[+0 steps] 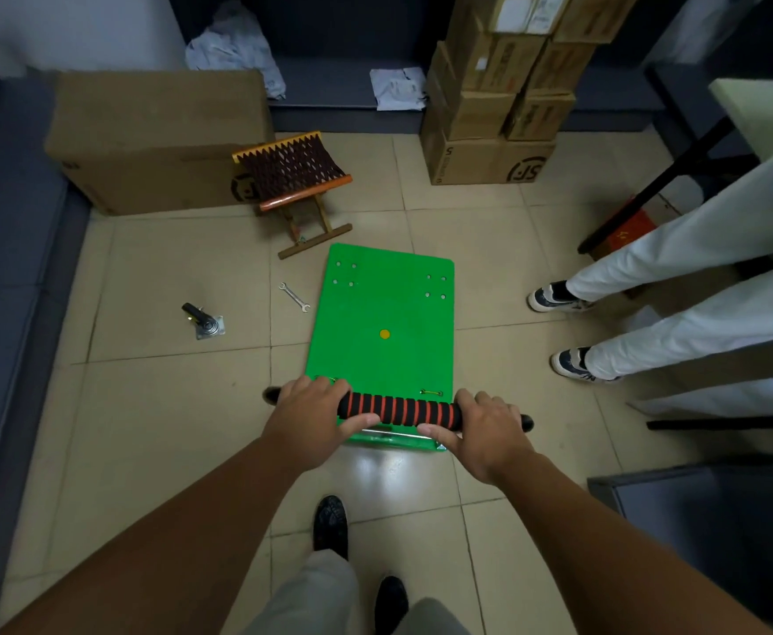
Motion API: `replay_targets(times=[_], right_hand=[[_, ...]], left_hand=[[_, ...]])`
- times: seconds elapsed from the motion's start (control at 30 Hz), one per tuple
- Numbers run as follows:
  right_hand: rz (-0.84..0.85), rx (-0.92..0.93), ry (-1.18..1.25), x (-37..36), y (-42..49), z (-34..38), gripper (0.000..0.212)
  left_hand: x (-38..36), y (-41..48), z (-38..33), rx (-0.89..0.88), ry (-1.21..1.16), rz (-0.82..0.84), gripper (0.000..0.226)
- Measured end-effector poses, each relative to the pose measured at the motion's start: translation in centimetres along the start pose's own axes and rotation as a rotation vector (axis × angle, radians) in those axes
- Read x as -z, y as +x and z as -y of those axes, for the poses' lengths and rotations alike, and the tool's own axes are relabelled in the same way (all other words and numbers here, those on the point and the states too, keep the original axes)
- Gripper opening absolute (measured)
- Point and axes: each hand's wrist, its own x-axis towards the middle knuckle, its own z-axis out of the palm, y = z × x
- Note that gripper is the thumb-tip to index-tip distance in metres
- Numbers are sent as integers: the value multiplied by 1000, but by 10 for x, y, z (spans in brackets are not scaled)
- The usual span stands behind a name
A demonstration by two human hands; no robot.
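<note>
Hands on a cart handle, seen from above. Nearest the viewer, the person's own shoe stands on the tiles just behind the cart's near edge. The left hand and right hand each wrap curled fingers round opposite ends of the black-and-red foam handle, thumbs underneath. The handle lies across the near end of the green deck, which rests flat on the floor and bears a yellow dot at its centre.

Probable hazards: if the handle folds or drops, fingers may be pinched against the deck, and the near shoe may be struck. A wrench lies just beside the deck's left edge, so a sideways shift may catch it. A loose caster sits well apart to the left. Should it belong to this cart, the deck may drag or tip when pushed. A bystander's shoes stand near the right edge and could be hit by a forward or rightward push. A folding stool stands near the far end, in the path of a straight push.

Legible writing: the lowest carton of the stack shows a round "SF" mark, reading upside down. Prints and white labels higher on the stack are too blurred to read, as is the round mark on the large carton.
</note>
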Motion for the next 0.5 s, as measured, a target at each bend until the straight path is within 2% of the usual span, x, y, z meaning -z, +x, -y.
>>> replay_targets(times=[0.13, 0.23, 0.5], right_hand=[[-7, 19, 1, -15, -30, 0, 117], [-5, 48, -3, -28, -61, -1, 102], [26, 114, -53, -80, -169, -12, 90]], left_hand=[[-10, -36, -12, 21, -26, -22, 110], [-23, -73, -23, 41, -23, -18, 111], [-83, -197, -65, 139, 0, -12, 104]])
